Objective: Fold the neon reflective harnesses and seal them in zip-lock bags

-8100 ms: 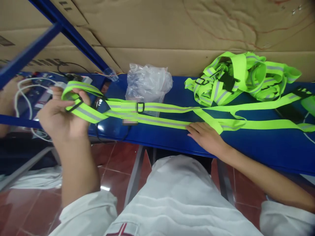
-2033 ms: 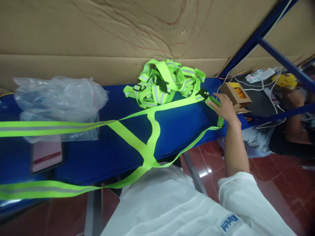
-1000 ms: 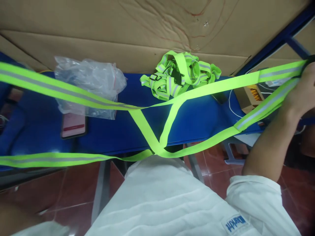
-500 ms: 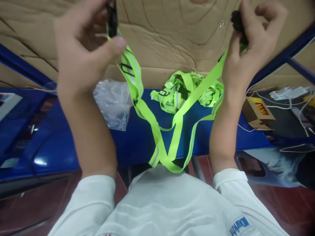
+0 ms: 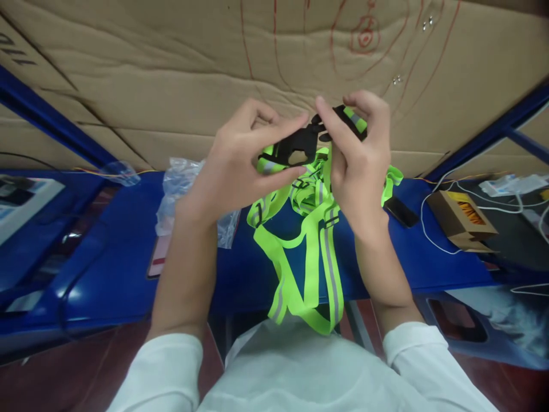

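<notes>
My left hand [image 5: 244,154] pinches the black socket half of a side-release buckle [image 5: 295,150] between thumb and fingers. In my right hand [image 5: 358,154] is the pronged half of the buckle [image 5: 341,123], with a green and grey strap end threaded through it. The two halves meet at the prongs; whether they are locked I cannot tell. From the buckle hang neon-green reflective straps [image 5: 311,257] with grey stripes and black sliders, looping down to my shirt. Behind my hands, more bunched green strap [image 5: 306,191] lies on the blue table.
A clear plastic bag [image 5: 180,183] is left of the straps on the blue table [image 5: 115,246]. To the right are a dark flat object [image 5: 401,212], an open cardboard box [image 5: 463,220] and white cables. A cardboard panel [image 5: 171,74] with red drawn lines rises behind.
My hands have come inward from far apart, bringing the two buckle halves together in front of me. The straps now hang closer together beneath them.
</notes>
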